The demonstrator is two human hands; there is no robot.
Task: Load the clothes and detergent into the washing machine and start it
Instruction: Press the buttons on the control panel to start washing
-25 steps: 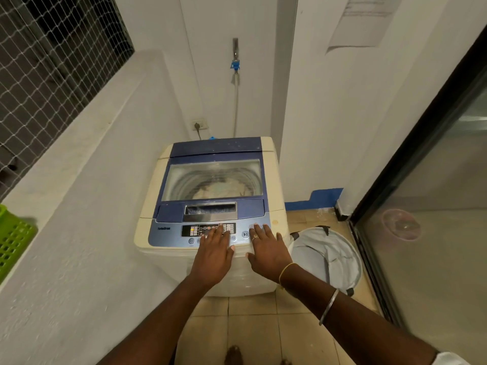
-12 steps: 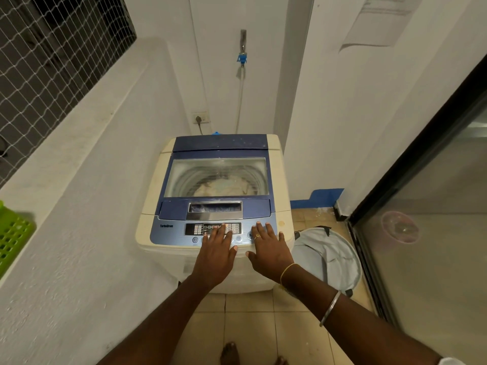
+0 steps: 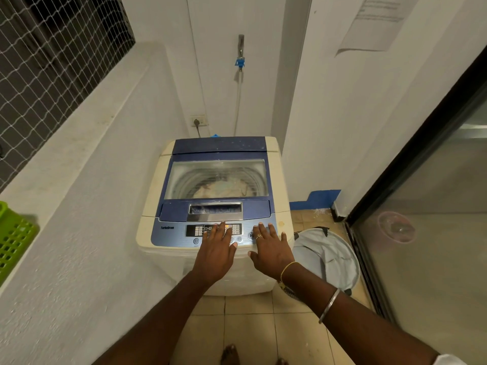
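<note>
A cream top-loading washing machine [image 3: 276,177] with a blue lid stands against the back wall. Its lid is down, and pale clothes [image 3: 224,187] show through the lid's window inside the drum. Along the front runs the blue control panel [image 3: 171,234] with a display and round buttons. My left hand [image 3: 216,250] lies flat on the panel, its straight fingers over the display and buttons. My right hand [image 3: 270,246] lies flat beside it, fingers spread over the panel's right end. No detergent container is in view.
A grey fabric laundry basket [image 3: 329,256] sits on the tiled floor right of the machine. A glass sliding door [image 3: 421,233] bounds the right side. A low white wall with netting runs along the left, with a green plastic basket [image 3: 13,235] on it.
Both hands stay flat on the control panel. The camera has tilted a little, so the machine sits slightly higher in view.
</note>
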